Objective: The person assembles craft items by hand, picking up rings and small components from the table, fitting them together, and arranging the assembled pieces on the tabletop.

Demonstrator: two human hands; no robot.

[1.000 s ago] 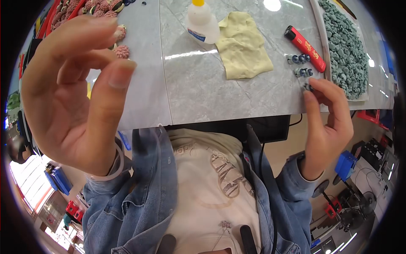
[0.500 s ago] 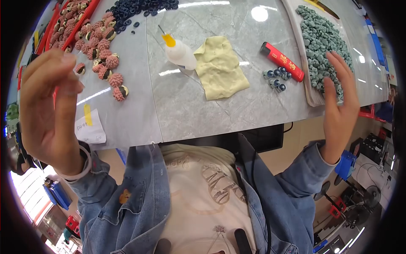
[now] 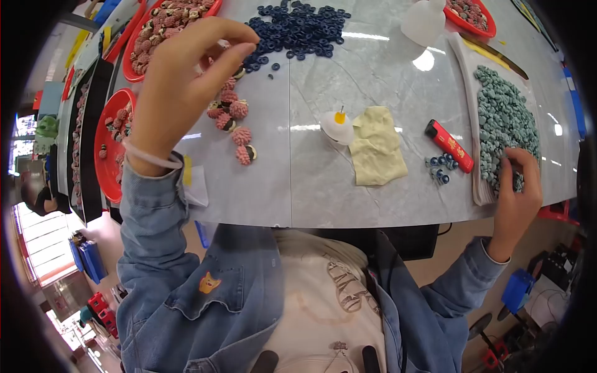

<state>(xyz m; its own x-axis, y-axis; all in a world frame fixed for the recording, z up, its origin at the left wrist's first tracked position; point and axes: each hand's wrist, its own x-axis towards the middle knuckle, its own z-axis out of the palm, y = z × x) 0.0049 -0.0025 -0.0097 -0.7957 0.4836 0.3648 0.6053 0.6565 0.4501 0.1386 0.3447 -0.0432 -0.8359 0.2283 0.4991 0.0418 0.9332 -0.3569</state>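
Over the near edge of the pile of dark blue rings (image 3: 298,30), my left hand (image 3: 180,87) is raised with thumb and index finger pinched together; anything between the tips is too small to make out. My right hand (image 3: 519,199) rests at the lower part of the green stone-like pieces (image 3: 507,118), its thumb and index tips close together among them. What they grip, if anything, cannot be told apart from the pile. Left of that tray, small blue-and-green assembled pieces (image 3: 441,177) sit beside a red lighter-like object (image 3: 449,146).
A white bottle with a yellow tip (image 3: 337,127) stands beside a pale yellow cloth (image 3: 378,149). Pink flower-like beads (image 3: 241,135) lie in a line below my left hand. Red trays (image 3: 107,149) of beads are at the left, another red tray (image 3: 488,28) at the top right.
The view has shifted, showing more of the table's far side. My left hand has moved to the blue rings. My right hand has gone from the small assembled pieces to the green pile.
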